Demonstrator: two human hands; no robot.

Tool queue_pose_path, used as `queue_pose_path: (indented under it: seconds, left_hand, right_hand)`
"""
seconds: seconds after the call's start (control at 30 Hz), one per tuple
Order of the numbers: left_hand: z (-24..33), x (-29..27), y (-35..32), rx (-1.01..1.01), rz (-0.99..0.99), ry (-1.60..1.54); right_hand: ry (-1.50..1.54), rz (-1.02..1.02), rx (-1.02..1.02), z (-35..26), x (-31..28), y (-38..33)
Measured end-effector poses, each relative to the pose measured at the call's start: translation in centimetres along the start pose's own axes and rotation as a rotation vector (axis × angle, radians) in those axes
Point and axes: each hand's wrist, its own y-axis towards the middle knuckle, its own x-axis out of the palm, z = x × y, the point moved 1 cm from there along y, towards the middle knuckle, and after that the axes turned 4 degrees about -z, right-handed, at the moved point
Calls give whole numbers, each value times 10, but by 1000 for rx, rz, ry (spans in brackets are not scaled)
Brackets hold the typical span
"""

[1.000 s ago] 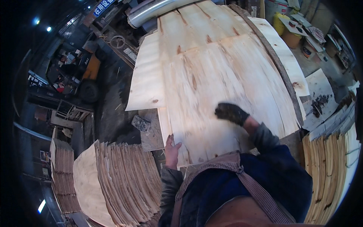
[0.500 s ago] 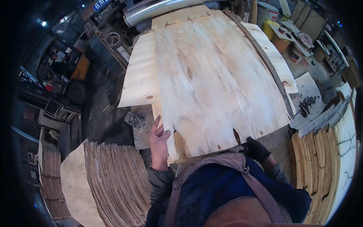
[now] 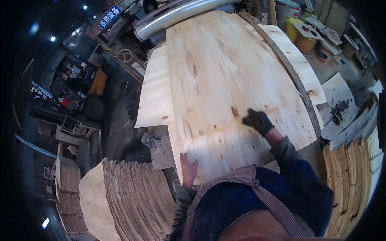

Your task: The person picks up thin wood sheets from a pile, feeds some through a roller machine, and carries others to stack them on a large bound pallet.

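A wide, pale wood veneer sheet (image 3: 217,76) with brown knots lies before me, its far end by a shiny metal roller. Bare, my left hand (image 3: 189,169) rests at the near left edge of the wood, thumb apart from the fingers. My right hand (image 3: 259,121), in a dark glove, is over the near middle of the veneer, beside a brown knot, fingers apart and nothing seen in them. Whether it presses on the surface I cannot tell. Another pale veneer sheet (image 3: 157,88) sticks out from underneath on the left.
The metal roller (image 3: 181,16) spans the far end. A dark strip (image 3: 287,68) runs along the veneer's right side. Stacks of veneer stand at left (image 3: 136,197) and right (image 3: 350,180). A forklift (image 3: 86,82) is at far left; buckets (image 3: 323,52) stand at far right.
My right hand has moved from the near edge forward over the veneer. The top sheet has shifted away toward the roller. My left hand stays by the near left edge.
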Motion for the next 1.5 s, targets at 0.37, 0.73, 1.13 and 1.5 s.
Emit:
queue_pose_path:
  seconds: [0.37,0.73,1.13,1.5]
  left_hand:
    - [-16,6,9,-121,-34,-610]
    - [39,-76,-8,-80,-201,-1122]
    - [60,-149,-5,54,-149,-1372]
    - [2,0,6,11,-3,-272]
  right_hand:
    - [1579,-188,271,55,35,137]
    - [1223,-320,663,-40,60,-131]
    - [853,99,677,-53,19,-197]
    - [-176,-37,31,8,-14,-27]
